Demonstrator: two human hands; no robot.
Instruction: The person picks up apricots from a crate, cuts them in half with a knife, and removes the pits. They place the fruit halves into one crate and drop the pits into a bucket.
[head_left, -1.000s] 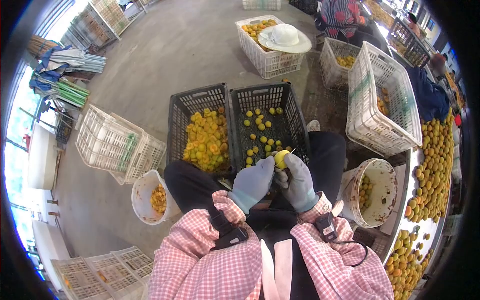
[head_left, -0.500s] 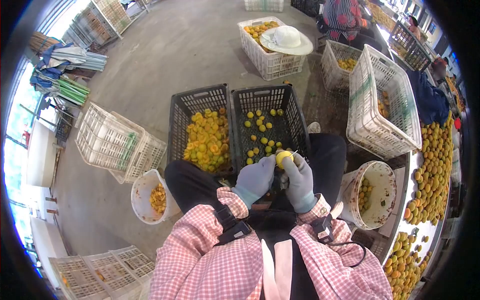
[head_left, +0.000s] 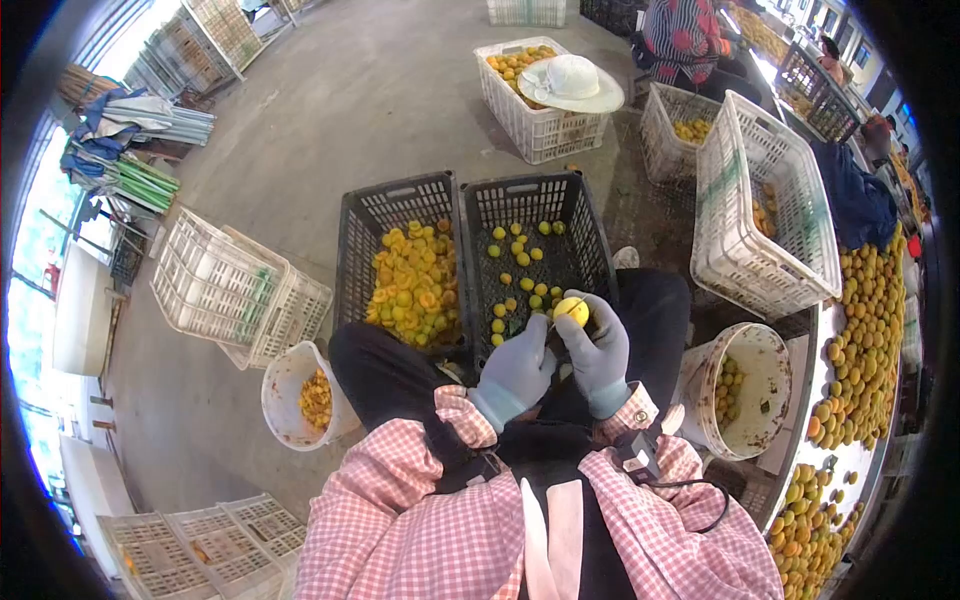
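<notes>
My right hand (head_left: 598, 350), in a grey glove, pinches a yellow fruit (head_left: 572, 311) between thumb and fingers. A thin dark line crosses the fruit. Close beside it on the left, my left hand (head_left: 515, 368) is gloved too, its fingers curled together; what it holds, if anything, is hidden. Both hands are over the near edge of the right black crate (head_left: 590, 230), where several whole fruits (head_left: 523, 259) lie spread out. The left black crate (head_left: 350, 215) holds a heap of opened yellow-orange fruit (head_left: 412, 280).
White buckets (head_left: 277, 405) (head_left: 782, 385) with fruit stand at either side. White crates (head_left: 215, 275) (head_left: 765, 190) flank the black ones. Ahead, a white hat (head_left: 572, 82) rests on a fruit-filled crate (head_left: 545, 138). A person (head_left: 680, 40) sits at the upper right. Fruit covers the table (head_left: 815, 375) at right.
The fruit in my right hand has turned and now shows a dark line. My left hand has moved slightly down and right, its fingers lower beside the fruit.
</notes>
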